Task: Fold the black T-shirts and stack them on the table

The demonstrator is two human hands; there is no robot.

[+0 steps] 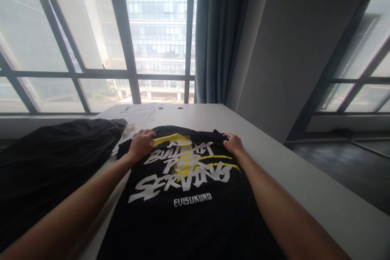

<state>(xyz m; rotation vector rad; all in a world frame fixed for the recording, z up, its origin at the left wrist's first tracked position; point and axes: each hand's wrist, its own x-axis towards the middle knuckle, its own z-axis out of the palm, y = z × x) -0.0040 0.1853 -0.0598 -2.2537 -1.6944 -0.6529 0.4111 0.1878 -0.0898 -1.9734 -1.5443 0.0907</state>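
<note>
1. on the white table [289, 158] by the windows lies a black t-shirt [189, 215], spread flat with its printed side up; it runs from the near edge of the view to about the middle of the tabletop.
2. across the shirt's chest sits a print [183, 168] of big white brush letters over yellow streaks; the lower words read "per serving", and a small line beneath reads "evisukuro".
3. the left hand [141, 143] rests on the far left corner of the shirt, about the shoulder; its fingers are curled down over the cloth, gripping a fold of it, knuckles up.
4. the right hand [234, 143] is at the far right corner, also about the shoulder; its fingers are bent and closed on the bunched fabric at that edge.
5. both forearms stretch out from the bottom corners of the view, well apart, one along each side of the shirt.
6. just to the left of the shirt is a heap of dark clothing [51, 162], loose and rumpled, covering that side of the table.
7. beyond the left hand lie some white sheets of paper [134, 113], flat on the table near the window; a blue-grey curtain [221, 32] hangs at the wall behind.
</note>
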